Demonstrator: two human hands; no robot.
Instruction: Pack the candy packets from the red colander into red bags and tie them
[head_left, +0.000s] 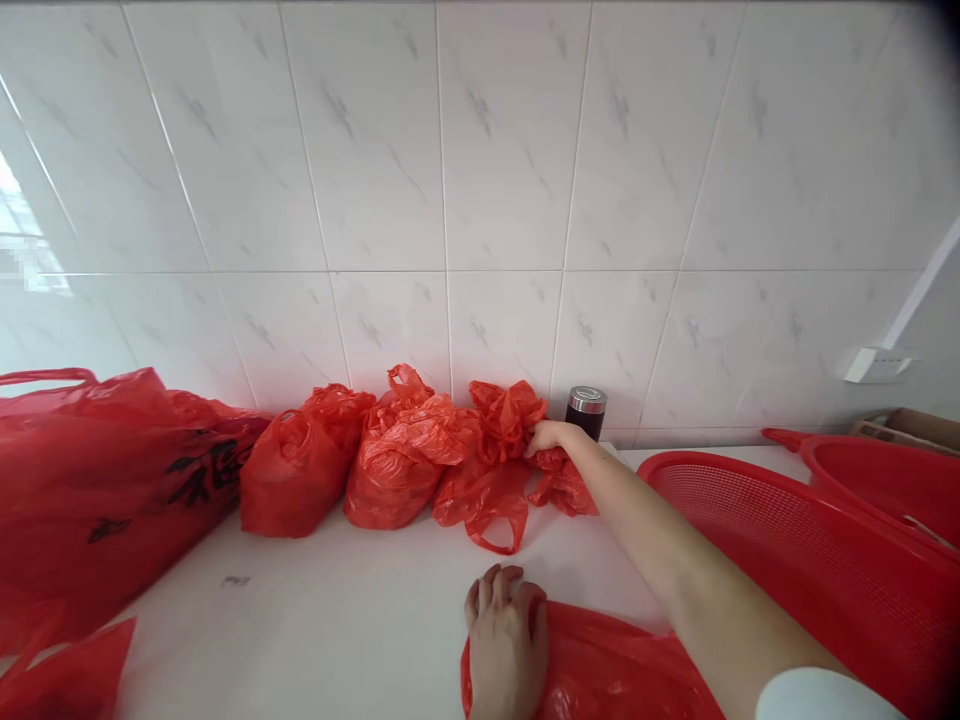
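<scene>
My right hand reaches to the back of the white table, its fingers closed on a crumpled red plastic bag near the wall. My left hand lies at the front, fingers curled, on the left edge of a flat red plastic bag; whether it pinches the plastic is hidden. A loop handle of a limp red bag hangs between the hands. Two filled red bags, a knotted one and one with a loop handle, stand left of it.
A large red bag with black characters fills the left side. A dark cup with a metal lid stands behind my right wrist. Red plastic baskets occupy the right. A wall socket is above them.
</scene>
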